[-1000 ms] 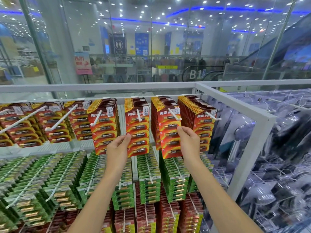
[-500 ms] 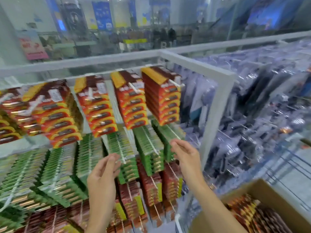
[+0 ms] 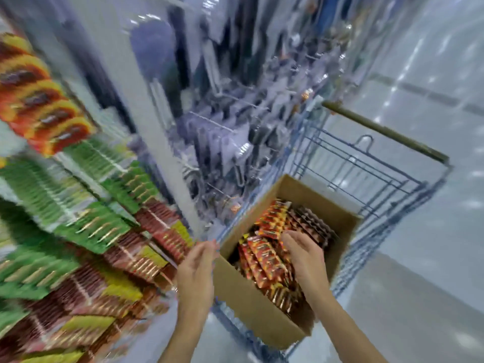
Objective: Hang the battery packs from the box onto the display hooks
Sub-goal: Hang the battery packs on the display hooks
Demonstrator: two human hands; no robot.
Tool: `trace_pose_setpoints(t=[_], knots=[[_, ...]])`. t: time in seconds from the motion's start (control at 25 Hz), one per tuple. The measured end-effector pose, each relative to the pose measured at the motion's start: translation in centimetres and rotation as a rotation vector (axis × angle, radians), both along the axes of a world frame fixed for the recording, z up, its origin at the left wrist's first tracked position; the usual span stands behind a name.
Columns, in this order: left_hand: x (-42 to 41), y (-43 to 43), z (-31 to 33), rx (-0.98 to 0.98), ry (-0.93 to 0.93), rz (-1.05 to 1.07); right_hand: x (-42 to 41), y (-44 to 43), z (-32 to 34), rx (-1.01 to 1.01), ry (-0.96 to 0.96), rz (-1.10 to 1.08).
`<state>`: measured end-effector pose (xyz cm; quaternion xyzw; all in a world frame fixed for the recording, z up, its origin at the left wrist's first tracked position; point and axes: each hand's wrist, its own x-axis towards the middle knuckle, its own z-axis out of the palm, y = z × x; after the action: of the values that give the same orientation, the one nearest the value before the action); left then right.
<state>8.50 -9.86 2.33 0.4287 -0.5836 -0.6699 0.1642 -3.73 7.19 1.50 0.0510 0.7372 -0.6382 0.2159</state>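
The battery packs (image 3: 264,255) I am tracking are lying in loose red and orange rows inside the box (image 3: 251,302), filling it from the near wall almost to the far corner. The box is sitting open in a blue wire cart (image 3: 366,163), against the cart's left side.

The right hand (image 3: 301,254) is reaching in over the right wall of the box and is pressing down on the packs near the middle, fingers curved over them. I am not managing to tell whether it is pinching a pack or only touching the heap. The left hand (image 3: 195,273) is hovering just outside the box's left corner, fingers straight and relaxed, holding nothing.

To the left, the display (image 3: 86,224) is showing red, green and brown packs hanging in crowded rows. The blur is hiding the hooks themselves.

I am judging this as a fetch step: a hand is going into the stock, and no pack is travelling toward the display. The rows on view are looking well filled, so some hanging seems done, yet the box is holding a large number of packs, so I am reckoning that most of the work is remaining.
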Motion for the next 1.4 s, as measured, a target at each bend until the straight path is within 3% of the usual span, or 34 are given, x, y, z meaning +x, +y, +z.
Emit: trace_pose_setpoints(t=[0.2, 0.4, 0.48, 0.6, 0.72, 0.92, 1.0, 1.16, 1.4], knots=[[-10.2, 4.2, -8.2, 0.209, -0.239, -0.18, -2.9, 6.1, -3.0, 0.132, -0.108, -0.145], [-21.2, 3.5, -23.4, 0.383, -0.485, -0.086, -4.8, 8.5, -4.7, 0.183, -0.204, -0.171], [-24.2, 3.8, -20.9, 0.459, -0.463, 0.028, -4.9, 8.9, -5.0, 0.163, -0.266, -0.178], [-27.6, 2.9, -22.4, 0.533, -0.533, 0.074, -4.9, 9.4, -6.1, 0.158, -0.334, -0.193], [-29.1, 2.1, -26.4, 0.594, -0.604, 0.058, -4.8, 9.5, -7.4, 0.174, -0.395, -0.204], [-29.2, 1.2, -35.1, 0.476, -0.744, 0.129, -5.2, 9.2, -7.7, 0.167, -0.396, -0.183], [-28.9, 1.7, -33.3, 0.508, -0.719, 0.224, -5.7, 9.1, -7.7, 0.159, -0.385, -0.168], [-26.1, 3.6, -21.7, 0.51, -0.603, 0.318, -7.5, 8.0, -7.5, 0.161, -0.371, -0.117], [-22.1, 3.5, -15.3, 0.565, -0.518, 0.123, -9.9, 6.3, -8.1, 0.153, -0.332, -0.046]])
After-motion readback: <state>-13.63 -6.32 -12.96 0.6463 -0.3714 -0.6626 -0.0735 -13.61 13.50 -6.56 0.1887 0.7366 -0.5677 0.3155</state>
